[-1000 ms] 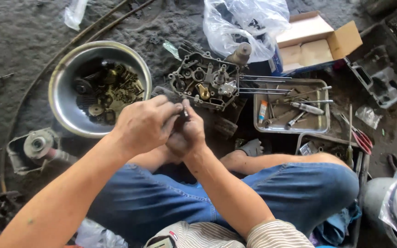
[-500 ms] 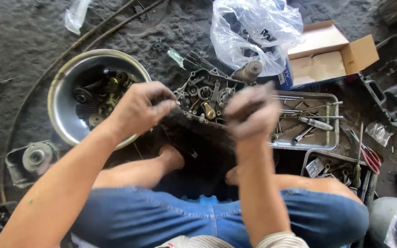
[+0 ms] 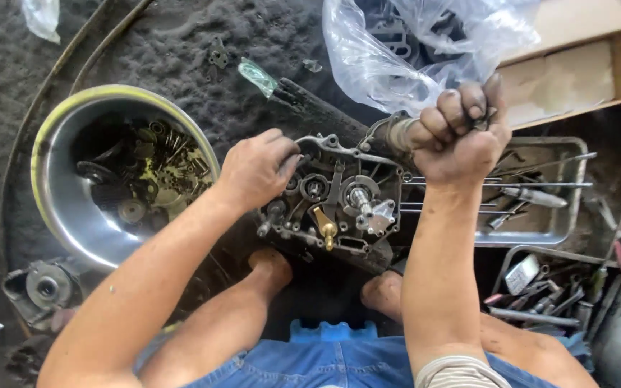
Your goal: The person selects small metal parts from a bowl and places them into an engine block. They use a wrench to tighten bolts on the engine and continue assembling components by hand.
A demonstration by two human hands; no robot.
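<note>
Engine case [image 3: 339,205], at frame centre between the knees, is judged heavy, rigid and greasy, best gripped by its outer rim; left hand [image 3: 256,172] is laid on its left edge, right hand [image 3: 461,133] is fisted around a small dark part.

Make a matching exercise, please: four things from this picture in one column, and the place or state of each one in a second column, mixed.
Things:
1. left hand
2. right hand
3. steel bowl
4. metal tray

Places or states:
A. closed in a fist, raised above the engine case
B. holds long rods and tools, right of the engine case
C. rests on the left edge of the engine case
D. full of dark gears and small parts, at the left

Pairs: 1-C, 2-A, 3-D, 4-B
</note>
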